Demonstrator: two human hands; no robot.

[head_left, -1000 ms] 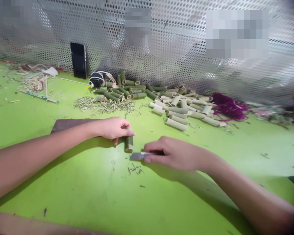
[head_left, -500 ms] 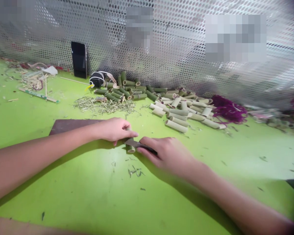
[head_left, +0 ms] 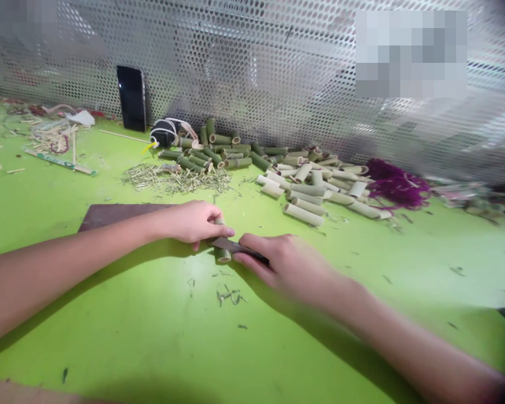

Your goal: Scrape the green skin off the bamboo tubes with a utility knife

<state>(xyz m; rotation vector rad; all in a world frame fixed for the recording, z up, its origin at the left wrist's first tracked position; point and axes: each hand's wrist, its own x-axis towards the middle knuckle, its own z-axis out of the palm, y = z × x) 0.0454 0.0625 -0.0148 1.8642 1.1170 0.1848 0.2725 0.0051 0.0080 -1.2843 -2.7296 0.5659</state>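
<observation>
A green workbench (head_left: 109, 320) holds bamboo tubes (head_left: 305, 196) and shavings (head_left: 177, 179).

This looks like a bamboo craft workshop. Beyond the left hand (head_left: 189, 221) and right hand (head_left: 286, 266) sprawl heaps of cut bamboo tubes (head_left: 303, 214) and a drift of bamboo shavings (head_left: 177, 179) on a green workbench (head_left: 362, 269), with purple cord (head_left: 398, 188) farther off past the right hand, against a perforated metal screen (head_left: 244, 67).

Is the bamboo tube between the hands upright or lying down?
Upright: the bamboo tube rests on its end, its top held by the left hand.
</observation>
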